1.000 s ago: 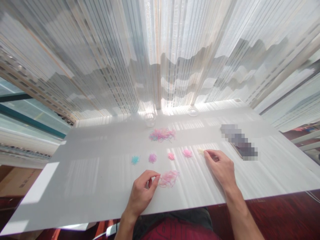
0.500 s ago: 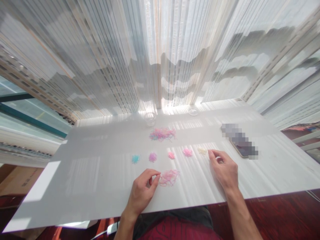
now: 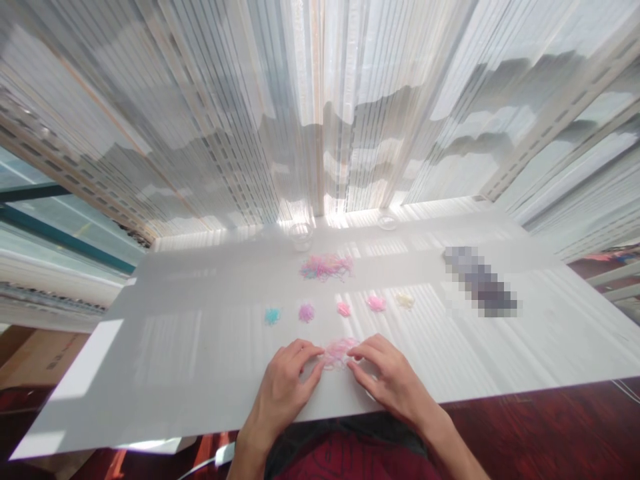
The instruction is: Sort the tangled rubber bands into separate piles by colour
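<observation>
A loose pile of thin pink and lilac rubber bands lies near the front of the white table. My left hand is at its left edge, thumb and forefinger apart. Over its right edge comes my right hand, fingers also parted; I see nothing held in either. Beyond them runs a row of small colour-sorted heaps: a blue heap, a purple heap, a coral-pink heap, a pink heap and a pale yellow heap. Farther back sits a larger mixed pile.
A clear round container and a clear lid-like disc stand at the table's back, by the sheer curtain. To the right lies a pixelated phone. A cardboard box is on the floor at left.
My right hand has come from the pale yellow heap, leftward and towards me, to the near pile. Its pinched fingers have parted. My left hand has stayed beside that pile, its fingers now wider apart.
</observation>
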The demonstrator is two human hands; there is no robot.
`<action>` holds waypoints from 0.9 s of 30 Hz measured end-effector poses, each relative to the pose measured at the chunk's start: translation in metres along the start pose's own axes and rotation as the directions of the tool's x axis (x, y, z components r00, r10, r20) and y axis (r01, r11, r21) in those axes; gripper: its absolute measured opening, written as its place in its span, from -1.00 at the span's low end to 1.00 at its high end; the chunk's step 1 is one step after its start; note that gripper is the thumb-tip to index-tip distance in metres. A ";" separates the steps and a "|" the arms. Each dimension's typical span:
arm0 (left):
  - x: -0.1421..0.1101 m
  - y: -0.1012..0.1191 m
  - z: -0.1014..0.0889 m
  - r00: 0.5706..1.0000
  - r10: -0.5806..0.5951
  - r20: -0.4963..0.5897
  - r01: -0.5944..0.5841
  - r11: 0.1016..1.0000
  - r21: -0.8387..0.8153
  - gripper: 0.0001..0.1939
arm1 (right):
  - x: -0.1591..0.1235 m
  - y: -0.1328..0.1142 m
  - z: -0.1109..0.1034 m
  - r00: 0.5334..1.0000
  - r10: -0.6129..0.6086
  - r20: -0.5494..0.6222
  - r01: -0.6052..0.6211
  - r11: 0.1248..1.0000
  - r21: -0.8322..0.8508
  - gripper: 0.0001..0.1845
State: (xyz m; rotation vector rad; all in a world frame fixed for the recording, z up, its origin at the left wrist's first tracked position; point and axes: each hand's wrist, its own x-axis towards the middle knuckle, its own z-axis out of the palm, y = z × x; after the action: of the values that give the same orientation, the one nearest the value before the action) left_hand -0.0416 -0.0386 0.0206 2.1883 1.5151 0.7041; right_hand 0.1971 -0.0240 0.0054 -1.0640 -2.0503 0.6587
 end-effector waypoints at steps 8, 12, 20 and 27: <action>-0.002 0.000 0.005 0.999 0.030 -0.025 -0.029 0.999 0.037 -0.87 | 0.000 -0.002 0.011 0.999 -0.022 0.046 0.026 0.997 -0.075 -0.81; -0.003 0.000 0.010 0.998 0.044 -0.046 -0.042 0.998 0.040 -0.88 | 0.003 -0.004 0.019 0.998 -0.028 0.060 0.034 0.993 -0.110 -0.84; -0.003 -0.002 0.013 0.996 0.049 -0.080 -0.049 0.999 0.001 -0.88 | 0.002 0.000 0.029 0.999 -0.030 -0.015 0.028 0.995 -0.099 -0.88; 0.001 -0.005 0.012 0.994 0.043 -0.102 -0.050 0.996 -0.068 -0.87 | 0.005 0.002 0.017 0.996 0.031 -0.082 -0.027 0.999 0.046 -0.86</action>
State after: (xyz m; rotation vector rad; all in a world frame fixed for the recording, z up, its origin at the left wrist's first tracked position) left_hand -0.0380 -0.0363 0.0084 2.1719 1.4676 0.8814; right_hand 0.1821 -0.0205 -0.0043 -1.0794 -1.9439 0.6611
